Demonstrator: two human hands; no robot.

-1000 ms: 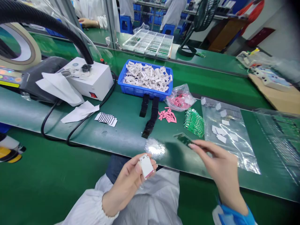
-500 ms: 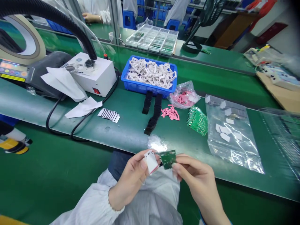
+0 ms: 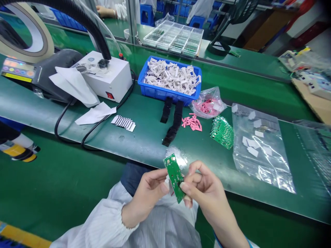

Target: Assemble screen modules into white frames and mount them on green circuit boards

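A narrow green circuit board (image 3: pixel 174 177) stands nearly upright between my two hands, pinched by the fingers of my right hand (image 3: pixel 207 193). My left hand (image 3: pixel 147 191) is closed just behind the board, on a white plastic piece (image 3: pixel 170 186) that is mostly hidden by the board and fingers. A stack of similar green boards (image 3: pixel 221 132) lies on the green conveyor bench (image 3: pixel 144 144), up and to the right of my hands. A crumpled clear plastic wrap (image 3: pixel 176 155) lies at the bench edge just beyond the hands.
On the bench stand a blue bin of white plastic parts (image 3: pixel 169 77), a white machine with a black hose (image 3: pixel 108 77), black strips (image 3: pixel 172 120), pink pieces (image 3: pixel 191 122) and a clear bag of white labels (image 3: pixel 261 148). A co-worker's hand (image 3: pixel 106 11) works at the far bench.
My hands have come closer together. The green board has turned from lying flat to nearly upright, and it now covers most of the white piece in my left hand.
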